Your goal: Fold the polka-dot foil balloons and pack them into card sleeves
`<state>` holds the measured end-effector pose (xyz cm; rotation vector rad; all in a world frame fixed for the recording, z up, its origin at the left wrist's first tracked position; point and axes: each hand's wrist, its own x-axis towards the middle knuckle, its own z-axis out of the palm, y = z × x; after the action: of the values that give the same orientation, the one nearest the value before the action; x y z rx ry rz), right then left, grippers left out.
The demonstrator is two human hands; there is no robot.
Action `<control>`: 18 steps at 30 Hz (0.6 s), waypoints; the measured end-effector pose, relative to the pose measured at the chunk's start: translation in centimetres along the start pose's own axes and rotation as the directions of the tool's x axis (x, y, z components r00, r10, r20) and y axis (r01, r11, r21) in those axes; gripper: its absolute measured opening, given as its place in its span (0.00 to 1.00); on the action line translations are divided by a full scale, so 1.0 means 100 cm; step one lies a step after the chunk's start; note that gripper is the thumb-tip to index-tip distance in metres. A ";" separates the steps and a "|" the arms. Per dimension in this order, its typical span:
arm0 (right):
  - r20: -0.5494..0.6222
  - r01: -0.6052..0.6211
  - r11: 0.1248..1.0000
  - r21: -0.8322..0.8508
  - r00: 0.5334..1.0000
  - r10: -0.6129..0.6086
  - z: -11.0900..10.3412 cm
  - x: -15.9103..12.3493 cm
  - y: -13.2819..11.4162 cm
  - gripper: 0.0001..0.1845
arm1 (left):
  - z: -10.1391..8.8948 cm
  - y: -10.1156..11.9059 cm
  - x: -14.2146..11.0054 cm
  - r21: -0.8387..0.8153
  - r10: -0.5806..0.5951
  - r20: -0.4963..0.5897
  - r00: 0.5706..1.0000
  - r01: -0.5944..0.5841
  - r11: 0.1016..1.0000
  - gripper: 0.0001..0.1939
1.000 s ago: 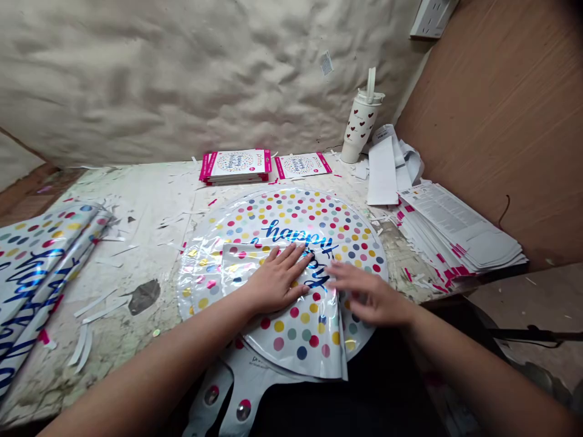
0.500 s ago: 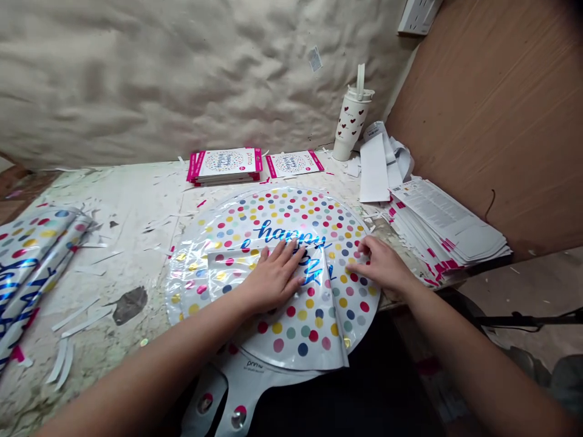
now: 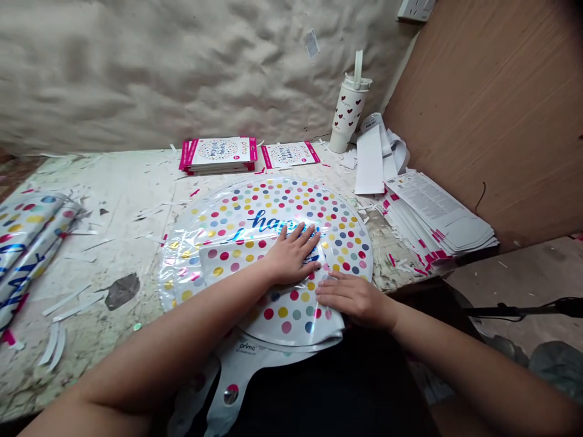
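Note:
A flat round foil balloon (image 3: 291, 206) with coloured dots and blue "happy" lettering lies on the worn table (image 3: 132, 176), its near part folded over. My left hand (image 3: 294, 255) lies flat on the folded flap, fingers spread and open. My right hand (image 3: 350, 297) presses flat on the flap's right edge near the table front, fingers stretched out. The balloon's tail (image 3: 232, 382) hangs over the near edge.
Pink-edged packaging cards (image 3: 218, 155) are stacked at the back, with one loose card (image 3: 289, 155) beside them. A heart-print tumbler (image 3: 346, 115) stands at back right. White printed sheets (image 3: 437, 212) are piled right. More folded balloons (image 3: 25, 243) lie left. Paper scraps litter the table.
My right hand drew back from the balloon's right rim to the near right edge of the folded flap. The left hand stayed pressed on the fold. The camera shifted slightly.

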<state>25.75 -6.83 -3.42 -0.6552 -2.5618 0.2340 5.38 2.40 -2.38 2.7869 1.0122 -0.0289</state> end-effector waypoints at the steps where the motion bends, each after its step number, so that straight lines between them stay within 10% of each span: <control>1: 0.016 -0.027 0.998 0.064 1.000 0.026 0.000 -0.004 0.000 0.17 | -0.002 0.000 -0.004 -0.001 -0.003 0.005 1.000 0.003 1.000 0.34; 6: 0.218 -0.413 0.850 0.326 0.908 0.357 -0.013 0.005 0.007 0.15 | -0.005 -0.007 -0.036 -0.022 0.002 0.068 0.998 -0.001 1.000 0.31; 13: 0.311 -0.884 0.449 0.133 0.467 0.828 -0.017 0.070 0.038 0.22 | -0.011 -0.063 -0.090 -0.081 -0.148 0.170 0.974 0.163 0.983 0.33; 18: 0.354 -0.922 0.386 -0.009 0.358 0.864 -0.008 0.091 0.055 0.21 | -0.030 -0.059 -0.133 0.020 -0.558 -0.114 0.822 0.564 0.826 0.28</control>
<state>21.44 2.46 -0.52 -2.0672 -2.0469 1.0100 -8.73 -1.06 0.67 2.4406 1.8516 0.0123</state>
